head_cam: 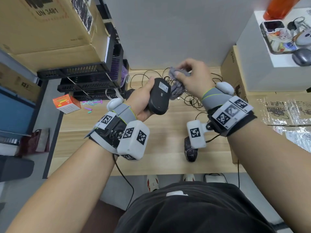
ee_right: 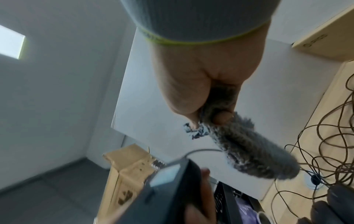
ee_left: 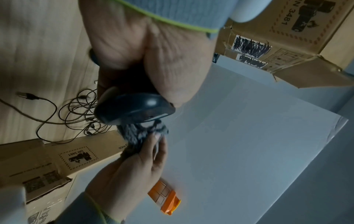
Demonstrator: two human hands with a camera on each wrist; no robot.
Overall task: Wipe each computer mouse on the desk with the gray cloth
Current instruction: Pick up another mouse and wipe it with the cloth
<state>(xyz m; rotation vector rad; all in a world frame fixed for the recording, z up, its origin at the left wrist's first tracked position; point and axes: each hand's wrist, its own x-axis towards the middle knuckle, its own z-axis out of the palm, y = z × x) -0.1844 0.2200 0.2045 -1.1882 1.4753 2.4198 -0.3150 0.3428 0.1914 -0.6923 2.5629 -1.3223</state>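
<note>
My left hand (head_cam: pixel 143 100) grips a black computer mouse (head_cam: pixel 159 96) above the wooden desk (head_cam: pixel 87 145), turned so its labelled underside faces up. The same mouse (ee_left: pixel 132 110) shows below my left palm in the left wrist view, and blurred (ee_right: pixel 166 195) in the right wrist view. My right hand (head_cam: pixel 190 73) pinches the bunched gray cloth (head_cam: pixel 176 86) just right of the mouse's far end; the cloth (ee_right: pixel 249 150) hangs from my fingers. A second dark patterned mouse (head_cam: pixel 191 150) lies on the desk under my right wrist. Another dark mouse (head_cam: pixel 130 93) peeks out behind my left hand.
Tangled black cables (head_cam: pixel 193 100) lie on the desk behind my hands. Black crates (head_cam: pixel 94 78) and cardboard boxes (head_cam: pixel 50 31) stand at the left, an orange and white small box (head_cam: pixel 66 104) beside them. A cardboard box (head_cam: pixel 235 71) and white box (head_cam: pixel 269 52) stand at the right.
</note>
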